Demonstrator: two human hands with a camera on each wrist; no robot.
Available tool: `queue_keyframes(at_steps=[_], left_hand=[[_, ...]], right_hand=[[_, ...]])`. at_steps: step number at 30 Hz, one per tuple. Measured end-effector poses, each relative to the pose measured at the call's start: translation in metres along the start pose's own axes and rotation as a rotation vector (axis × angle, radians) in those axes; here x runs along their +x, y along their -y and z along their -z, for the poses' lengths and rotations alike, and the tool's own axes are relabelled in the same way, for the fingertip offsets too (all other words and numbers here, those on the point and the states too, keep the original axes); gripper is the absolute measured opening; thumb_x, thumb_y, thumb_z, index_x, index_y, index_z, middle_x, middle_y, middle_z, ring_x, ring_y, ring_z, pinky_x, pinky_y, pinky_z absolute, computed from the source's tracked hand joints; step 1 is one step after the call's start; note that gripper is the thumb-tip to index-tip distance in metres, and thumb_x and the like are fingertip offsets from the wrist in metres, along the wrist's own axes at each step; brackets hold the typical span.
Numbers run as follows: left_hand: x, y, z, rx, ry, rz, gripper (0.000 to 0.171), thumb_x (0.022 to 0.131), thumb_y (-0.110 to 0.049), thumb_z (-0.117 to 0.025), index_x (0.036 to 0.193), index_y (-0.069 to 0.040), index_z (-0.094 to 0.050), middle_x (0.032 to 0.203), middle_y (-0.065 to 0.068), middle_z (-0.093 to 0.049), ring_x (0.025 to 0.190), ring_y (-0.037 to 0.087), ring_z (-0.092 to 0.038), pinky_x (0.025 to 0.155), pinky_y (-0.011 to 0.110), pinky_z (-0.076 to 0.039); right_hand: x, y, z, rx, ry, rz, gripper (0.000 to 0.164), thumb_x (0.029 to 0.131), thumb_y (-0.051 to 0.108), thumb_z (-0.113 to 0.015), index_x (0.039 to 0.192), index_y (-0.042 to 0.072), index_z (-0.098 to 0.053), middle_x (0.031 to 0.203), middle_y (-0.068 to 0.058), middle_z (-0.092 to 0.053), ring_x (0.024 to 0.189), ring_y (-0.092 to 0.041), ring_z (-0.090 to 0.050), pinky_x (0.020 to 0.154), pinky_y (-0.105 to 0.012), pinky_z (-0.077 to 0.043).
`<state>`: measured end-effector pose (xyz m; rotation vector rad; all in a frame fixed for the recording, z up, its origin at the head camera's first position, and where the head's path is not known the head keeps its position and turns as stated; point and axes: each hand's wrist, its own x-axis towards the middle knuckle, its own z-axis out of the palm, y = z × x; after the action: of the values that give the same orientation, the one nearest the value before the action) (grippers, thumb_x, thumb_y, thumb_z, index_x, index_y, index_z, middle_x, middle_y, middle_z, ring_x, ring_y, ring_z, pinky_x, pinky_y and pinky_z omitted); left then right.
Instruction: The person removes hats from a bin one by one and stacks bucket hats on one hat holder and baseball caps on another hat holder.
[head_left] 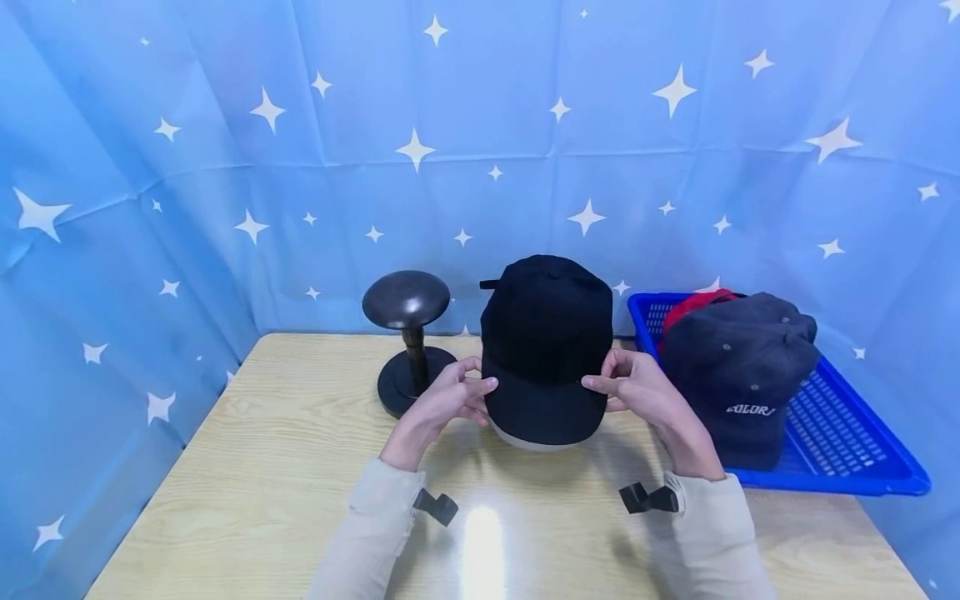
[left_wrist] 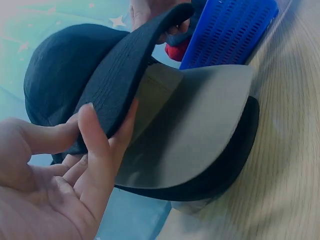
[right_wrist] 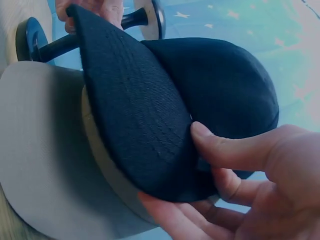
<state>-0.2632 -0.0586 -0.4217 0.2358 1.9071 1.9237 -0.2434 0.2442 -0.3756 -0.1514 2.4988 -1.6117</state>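
Both hands pinch the brim of a black cap [head_left: 551,325], one at each side. My left hand [head_left: 450,393] has its thumb on top of the brim and fingers beneath. On the opposite side, my right hand [head_left: 637,387] grips the brim likewise. Directly below the black cap is a grey-beige cap [left_wrist: 200,115], its brim jutting forward. Another dark brim [left_wrist: 240,155] shows under that one. Whatever supports this stack is mostly hidden. To the left stands a dark hat stand [head_left: 407,300] with a rounded top and round base, bare of any cap.
A blue plastic basket [head_left: 892,458] stands at the table's right. It holds a dark grey cap [head_left: 735,375] with white lettering, and a red cap [head_left: 693,304] partly behind it. A blue star-patterned curtain [head_left: 495,100] hangs behind the wooden table [head_left: 247,483].
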Motion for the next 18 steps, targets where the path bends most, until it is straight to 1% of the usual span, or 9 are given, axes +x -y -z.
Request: queue_keyframes(at_steps=[5,7,9,12,15,16,18], left_hand=[[0.003,0.007,0.001,0.000,0.044,0.033,0.009,0.104,-0.012,-0.058,0.108,-0.009,-0.052,0.074,0.002,-0.063,0.054,0.013,-0.064,0.059,0.027,-0.061],[0.003,0.009,0.001,-0.007,0.061,0.035,0.009,0.104,-0.013,-0.058,0.108,-0.009,-0.051,0.077,0.003,-0.064,0.057,0.015,-0.067,0.061,0.028,-0.061],[0.002,0.010,0.002,-0.012,0.061,0.029,0.010,0.105,-0.014,-0.058,0.109,-0.009,-0.050,0.080,0.004,-0.067,0.060,0.016,-0.068,0.061,0.028,-0.061],[0.003,0.011,0.003,-0.011,0.044,0.028,0.010,0.105,-0.014,-0.058,0.110,-0.010,-0.051,0.084,0.005,-0.071,0.063,0.017,-0.070,0.061,0.028,-0.061],[0.005,0.014,0.005,0.010,0.027,0.031,0.010,0.104,-0.015,-0.059,0.110,-0.010,-0.052,0.087,0.004,-0.074,0.066,0.017,-0.071,0.061,0.027,-0.061],[0.006,0.015,0.005,0.014,0.028,0.034,0.010,0.104,-0.015,-0.059,0.109,-0.009,-0.052,0.088,0.004,-0.074,0.067,0.017,-0.072,0.062,0.028,-0.061],[0.007,0.016,0.005,0.020,0.035,0.036,0.011,0.104,-0.015,-0.059,0.109,-0.009,-0.051,0.088,0.005,-0.074,0.070,0.017,-0.073,0.063,0.029,-0.062]], right_hand=[[0.001,-0.006,-0.001,-0.050,0.025,-0.005,0.028,0.094,0.014,-0.076,0.082,0.005,-0.052,0.071,0.000,-0.050,0.074,-0.016,-0.065,0.077,-0.045,-0.065],[0.001,-0.007,-0.001,-0.065,0.018,-0.008,0.027,0.094,0.014,-0.076,0.083,0.005,-0.053,0.072,-0.001,-0.051,0.074,-0.017,-0.065,0.079,-0.049,-0.065],[0.001,-0.007,-0.001,-0.073,0.014,-0.002,0.029,0.094,0.015,-0.076,0.083,0.005,-0.051,0.072,0.000,-0.049,0.074,-0.018,-0.064,0.079,-0.049,-0.065],[0.003,-0.006,-0.002,-0.080,0.015,-0.022,0.040,0.092,0.016,-0.078,0.085,0.008,-0.040,0.071,0.002,-0.037,0.072,-0.019,-0.060,0.076,-0.041,-0.065],[0.006,-0.006,-0.003,-0.092,0.024,-0.055,0.053,0.090,0.018,-0.080,0.087,0.011,-0.028,0.073,0.002,-0.024,0.070,-0.020,-0.059,0.070,-0.032,-0.060],[0.007,-0.006,-0.004,-0.099,0.022,-0.069,0.055,0.090,0.018,-0.080,0.088,0.011,-0.026,0.074,0.002,-0.023,0.070,-0.021,-0.061,0.068,-0.029,-0.058],[0.009,-0.008,-0.004,-0.122,0.014,-0.083,0.056,0.090,0.019,-0.081,0.089,0.011,-0.026,0.076,0.001,-0.024,0.070,-0.023,-0.066,0.066,-0.029,-0.055]])
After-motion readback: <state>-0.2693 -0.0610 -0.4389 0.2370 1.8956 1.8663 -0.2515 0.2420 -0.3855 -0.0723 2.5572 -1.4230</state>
